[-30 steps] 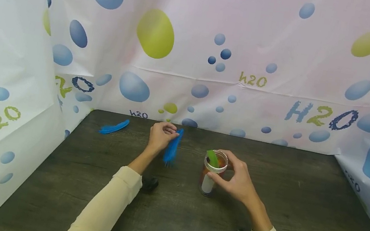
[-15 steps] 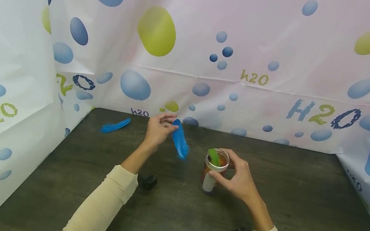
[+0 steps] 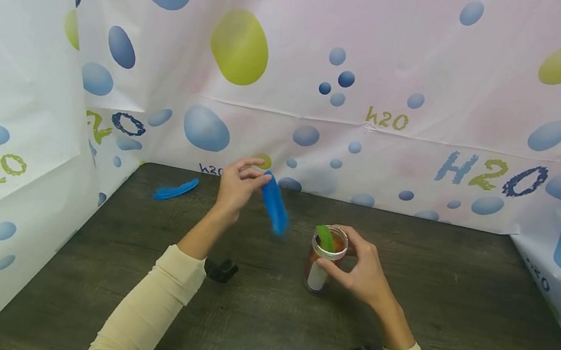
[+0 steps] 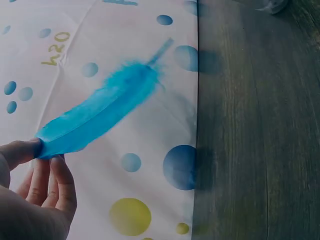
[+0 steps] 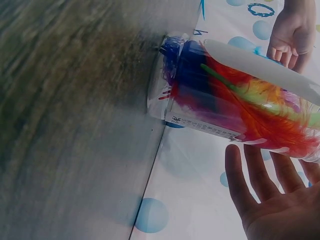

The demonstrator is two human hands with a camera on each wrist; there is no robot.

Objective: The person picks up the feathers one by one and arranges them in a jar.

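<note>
My left hand point(image 3: 235, 192) pinches a blue feather point(image 3: 275, 204) by its broad tip between thumb and fingers, above the back of the table. In the left wrist view the feather point(image 4: 100, 115) slants up and away, its bare quill at the far end. My right hand point(image 3: 362, 269) grips a clear jar point(image 3: 315, 280), thumb on the near side and fingers behind. The jar stands upright on the table, its top uncovered. A green feather point(image 3: 325, 238) pokes up at its mouth. In the right wrist view, red, orange, purple and dark blue feathers point(image 5: 260, 110) crowd inside, beside a white label.
Another blue feather point(image 3: 176, 190) lies at the table's back left. The dark wooden table point(image 3: 259, 332) meets a white sheet point(image 3: 293, 97) printed with blue and green drops at the back and sides. Black devices point(image 3: 221, 270) sit at both wrists.
The left hand has lifted the blue feather off the table, and the feather's lower end has swung to the right. The right hand and jar have stayed put.
</note>
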